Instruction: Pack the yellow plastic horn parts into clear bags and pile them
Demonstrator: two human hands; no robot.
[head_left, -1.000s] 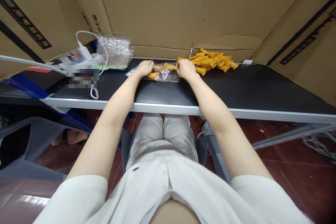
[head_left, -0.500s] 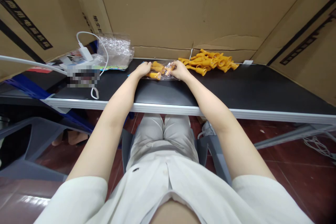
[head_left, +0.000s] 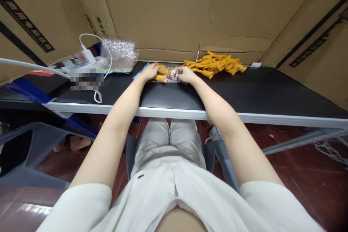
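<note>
A clear plastic bag (head_left: pixel 172 77) with orange-yellow plastic pieces (head_left: pixel 161 78) inside lies on the black tabletop between my hands. My left hand (head_left: pixel 149 72) is closed over the bag's left end, where a blue printed part shows beside the wrist. At the right end, my right hand (head_left: pixel 187 75) pinches the plastic with bent fingers. Just beyond it sits a pile of similar orange-yellow horn-shaped plastic pieces (head_left: pixel 217 64). The fingertips of both hands are partly hidden.
At the left are a power strip (head_left: pixel 81 74) with a white charger (head_left: pixel 89 56) and looping cable, and flat clear bags (head_left: pixel 119 56). Cardboard walls (head_left: pixel 168 11) close off the back and sides. A metal edge (head_left: pixel 174 112) runs along the table's front.
More of the blue printed part now shows by my left hand, which has shifted slightly. My right hand stays nearly in place on the bag.
</note>
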